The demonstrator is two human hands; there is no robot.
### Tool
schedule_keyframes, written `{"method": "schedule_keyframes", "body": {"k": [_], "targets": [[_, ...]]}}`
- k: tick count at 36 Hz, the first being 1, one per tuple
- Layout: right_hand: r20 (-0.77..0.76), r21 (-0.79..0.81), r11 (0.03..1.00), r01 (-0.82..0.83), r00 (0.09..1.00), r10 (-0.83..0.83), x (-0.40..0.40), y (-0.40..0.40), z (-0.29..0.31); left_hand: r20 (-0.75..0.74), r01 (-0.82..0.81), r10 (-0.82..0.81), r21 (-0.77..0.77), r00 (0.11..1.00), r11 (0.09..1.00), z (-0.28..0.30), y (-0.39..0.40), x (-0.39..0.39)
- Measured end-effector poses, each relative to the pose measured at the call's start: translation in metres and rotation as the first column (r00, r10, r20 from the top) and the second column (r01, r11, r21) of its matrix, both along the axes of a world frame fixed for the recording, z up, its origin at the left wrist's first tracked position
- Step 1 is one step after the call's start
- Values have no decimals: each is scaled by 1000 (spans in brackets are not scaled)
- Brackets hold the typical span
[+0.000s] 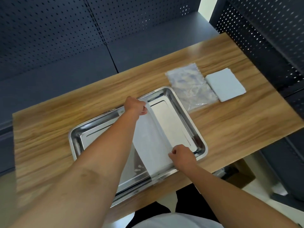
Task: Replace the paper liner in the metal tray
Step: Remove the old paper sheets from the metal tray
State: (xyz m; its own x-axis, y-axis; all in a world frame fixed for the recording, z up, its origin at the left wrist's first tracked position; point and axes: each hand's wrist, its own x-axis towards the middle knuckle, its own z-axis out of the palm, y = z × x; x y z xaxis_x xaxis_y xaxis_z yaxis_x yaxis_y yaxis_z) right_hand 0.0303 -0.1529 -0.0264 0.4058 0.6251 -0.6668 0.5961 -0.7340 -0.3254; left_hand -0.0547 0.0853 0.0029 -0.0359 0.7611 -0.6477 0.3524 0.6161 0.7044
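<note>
White paper liner (152,137) lying in the metal tray (185,111) on the wooden table (238,132), far edge pinched by the left hand (135,105), near edge gripped by the right hand (181,155) — fingers curled (both) — clear bag (189,86) and folded white stack (225,84) seen beyond.

Count: 1 metal tray (181,111), 1 paper liner (153,137), 1 clear plastic bag (190,86), 1 stack of folded white paper (226,84), 2 hands: left (135,105), right (182,155).
</note>
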Motion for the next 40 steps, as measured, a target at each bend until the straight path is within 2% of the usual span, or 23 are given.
{"method": "schedule_keyframes", "body": {"k": [12, 16, 20, 22, 24, 26, 28, 31, 35, 40], "targets": [[50, -48, 996, -81, 995, 83, 23, 2, -5, 4, 114, -114, -16, 993, 993, -18, -11, 14], [42, -68, 995, -76, 996, 79, 31, 4, -4, 57, 33, -33, 5, 998, 999, -15, -22, 3], [45, -53, 995, -81, 995, 83, 33, 16, 3, 102, -194, 190, 30, 976, 980, -12, -40, -26], [32, -15, 998, -53, 998, 54, 33, 25, 5, 4, -286, 287, 75, 958, 955, -17, -53, -45], [-16, 31, 1000, -3, 1000, 3, 30, 36, 7, -181, -304, 319, 105, 930, 947, -20, -71, -67], [-47, 83, 995, 56, 998, -52, 27, 47, 8, -322, -281, 285, 60, 903, 958, -22, -90, -86], [-57, 124, 990, 65, 997, -59, 21, 57, 7, -398, -257, 225, -27, 889, 966, -24, -105, -99], [-43, 157, 986, 58, 998, -52, 14, 69, 6, -398, -221, 150, -138, 905, 965, -22, -118, -101], [-77, 157, 986, 64, 996, -53, 8, 83, 6, -356, -239, 164, -180, 920, 954, -21, -125, -92], [-61, 133, 991, 15, 998, -7, 3, 91, 4, -448, -192, 77, -217, 891, 957, -19, -130, -77]]}}
